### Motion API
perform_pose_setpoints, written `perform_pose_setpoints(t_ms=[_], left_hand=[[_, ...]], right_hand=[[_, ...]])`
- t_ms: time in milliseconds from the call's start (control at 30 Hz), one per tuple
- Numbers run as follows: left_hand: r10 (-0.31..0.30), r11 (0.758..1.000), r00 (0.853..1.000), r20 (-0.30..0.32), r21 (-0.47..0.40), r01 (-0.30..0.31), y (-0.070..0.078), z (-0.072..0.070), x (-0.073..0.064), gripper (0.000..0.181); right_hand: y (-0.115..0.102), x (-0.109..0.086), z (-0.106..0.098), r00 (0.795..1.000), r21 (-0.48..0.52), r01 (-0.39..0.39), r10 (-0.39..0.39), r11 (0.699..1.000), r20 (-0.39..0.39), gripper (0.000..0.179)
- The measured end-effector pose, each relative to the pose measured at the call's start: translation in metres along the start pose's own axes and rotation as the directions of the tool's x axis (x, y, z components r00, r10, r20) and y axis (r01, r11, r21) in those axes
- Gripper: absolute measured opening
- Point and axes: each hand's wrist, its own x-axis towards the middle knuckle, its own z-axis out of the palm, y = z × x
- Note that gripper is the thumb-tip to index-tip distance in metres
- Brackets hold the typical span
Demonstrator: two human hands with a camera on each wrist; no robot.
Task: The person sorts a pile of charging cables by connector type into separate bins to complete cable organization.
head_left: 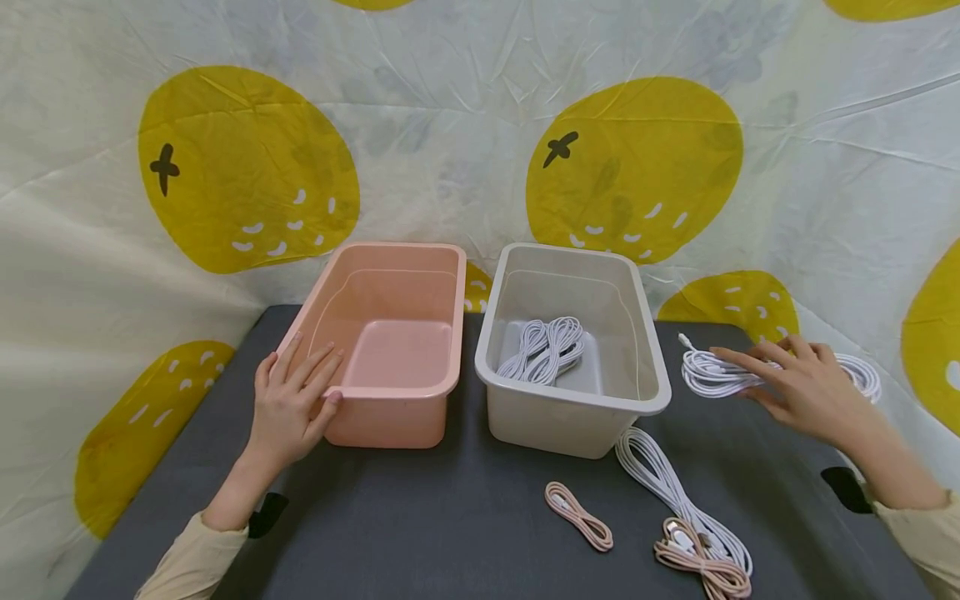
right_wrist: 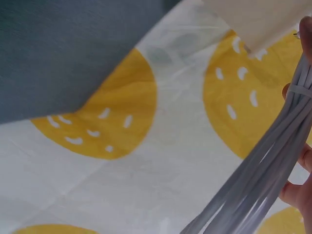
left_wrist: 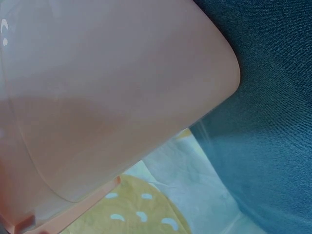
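Note:
My left hand rests on the left front corner of the pink plastic bin, its fingers stretched over the rim. In the left wrist view the bin's smooth outer side fills much of the picture. On the right, my right hand grips a bundled white cable from above, beyond the right side of the beige bin. A connector end sticks out at the bundle's left. The right wrist view shows the white strands gathered under a tie, with fingers around them.
Another white cable bundle lies inside the beige bin. In front of it on the dark table are a small pink cable, a long white cable and a second pink cable overlapping it. A patterned cloth hangs behind.

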Motion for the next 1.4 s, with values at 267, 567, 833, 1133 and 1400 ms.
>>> perform_pose_setpoints(t_ms=[267,567,833,1133,1400], left_hand=[[0.003,1.0,1.0,0.001,-0.004,-0.003,0.0,0.0,0.0,0.055],[0.001,1.0,1.0,0.004,-0.002,-0.001,0.0,0.0,0.0,0.054],[-0.001,1.0,1.0,0.004,0.003,0.001,0.0,0.0,0.001,0.055],[-0.005,1.0,1.0,-0.002,-0.005,0.005,0.0,0.0,0.0,0.055],[-0.008,1.0,1.0,-0.002,-0.008,0.008,0.0,0.0,0.0,0.055]], right_hand=[[0.007,0.023,-0.013,0.997,-0.037,0.046,-0.048,0.998,-0.054,0.065],[0.001,0.054,-0.021,0.988,0.006,0.108,-0.106,0.994,-0.109,0.064],[-0.012,0.082,-0.021,0.985,0.062,0.144,-0.136,0.988,-0.105,0.06],[-0.025,0.112,-0.017,0.974,0.058,0.218,-0.214,0.974,-0.076,0.051],[-0.037,0.137,-0.009,0.972,0.078,0.234,-0.232,0.969,-0.033,0.067]])
